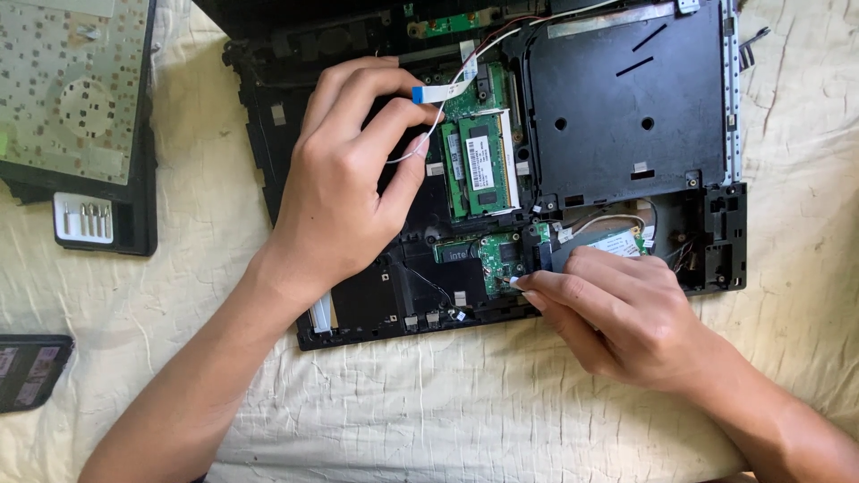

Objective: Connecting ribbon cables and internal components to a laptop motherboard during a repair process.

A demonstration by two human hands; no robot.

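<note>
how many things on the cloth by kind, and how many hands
Opened laptop base: 1
Removed keyboard panel: 1
Screwdriver bit holder: 1
Dark flat device at left edge: 1
Hands: 2, left hand and right hand
Total: 6

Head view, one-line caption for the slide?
Left hand steadies an opened laptop chassis; right hand pinches a small card.

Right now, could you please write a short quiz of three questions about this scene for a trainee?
1. True or false: the left hand rests on the open laptop base.
2. What does the right hand touch? A) a small card B) the bit set
3. What colour are the memory modules?

Key: 1 true; 2 A; 3 green.
</note>
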